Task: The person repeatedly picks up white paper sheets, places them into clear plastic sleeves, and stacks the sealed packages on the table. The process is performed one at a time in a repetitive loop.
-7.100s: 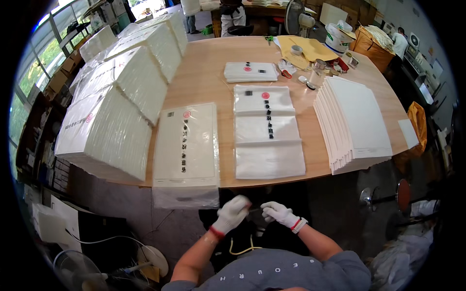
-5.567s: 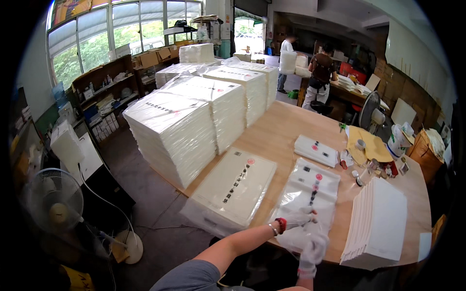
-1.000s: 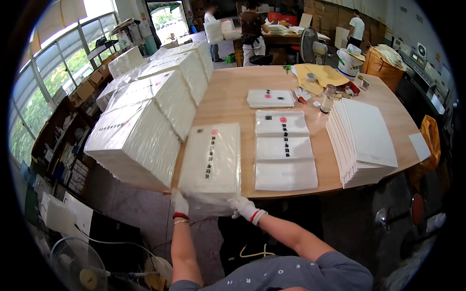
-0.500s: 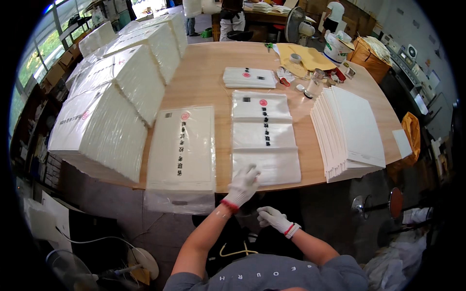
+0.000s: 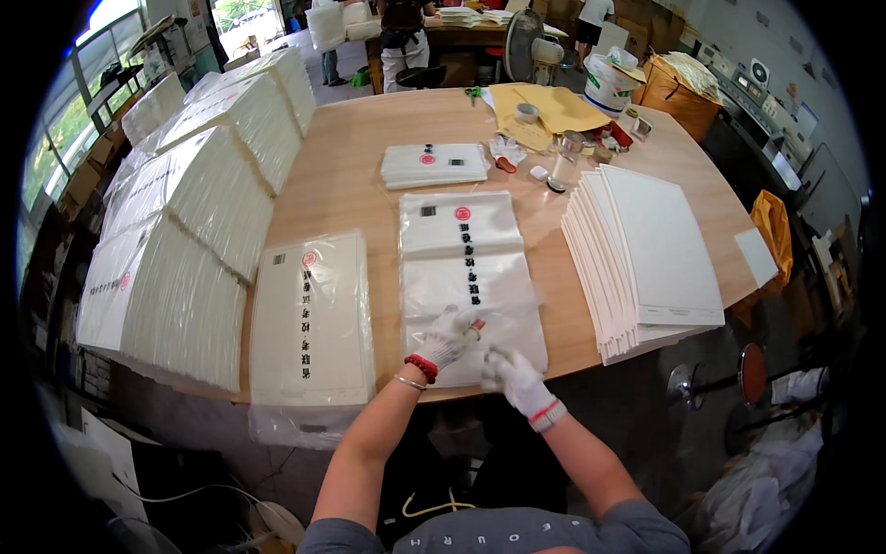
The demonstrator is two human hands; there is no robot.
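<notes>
A stack of flat white plastic bags [image 5: 461,249], printed with dark characters and a red round mark, lies in front of me on the table. My left hand [image 5: 443,338], in a white knitted glove with one bare fingertip showing, rests over the stack's near part, fingers stretched out. Close beside it, at the stack's near edge, my gloved right hand [image 5: 521,383] has its fingers curled together; what they hold, if anything, is hidden. Left of the stack lies a filled clear bag [image 5: 309,319] of paper, its open end hanging past the table edge. White folders [image 5: 669,245] are piled at the right.
Tall piles of wrapped packets [image 5: 175,268] line the table's left side. Beyond the bags sits a smaller folded bundle [image 5: 434,166]. Tape rolls [image 5: 527,113], brown paper [image 5: 554,102] and a white bucket [image 5: 609,83] are at the far right. Two people stand in the background.
My right hand has risen from my lap to the near edge of the bag stack. My left hand has moved a little, staying over the stack. The whole view has shifted slightly.
</notes>
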